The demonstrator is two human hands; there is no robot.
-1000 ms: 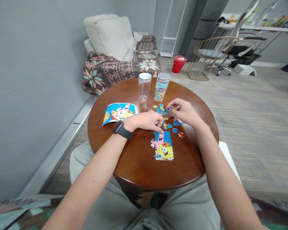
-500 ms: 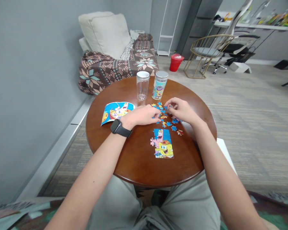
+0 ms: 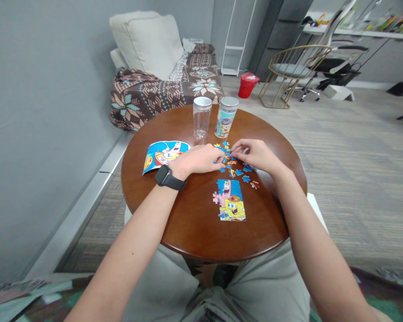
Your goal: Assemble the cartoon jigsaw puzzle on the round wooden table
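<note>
Loose jigsaw puzzle pieces [image 3: 238, 172], mostly blue, lie in a pile beyond the middle of the table. My left hand [image 3: 203, 159], with a black watch on its wrist, rests at the pile's left side. Its fingers are curled down, and what they hold, if anything, is hidden. From the right, my right hand [image 3: 254, 154] reaches among the pieces, its bent fingers a little apart from the thumb and the tips touching the pile. Nearer me lies a partly joined cartoon puzzle [image 3: 232, 201], flat on the wood. A curled picture sheet [image 3: 166, 153] is beside my left wrist.
On the round brown table [image 3: 201, 223], a clear jar [image 3: 201, 120] and a printed jar [image 3: 226, 118] stand behind the pile. Past the table are a covered sofa [image 3: 168, 91], a red bin [image 3: 248, 85] and a gold-framed chair [image 3: 289, 76]. A grey wall runs along the left.
My right hand's fingertips have drawn closer together and slightly nearer my left hand over the pile. My left hand stays almost in place. The whole view has shifted slightly.
</note>
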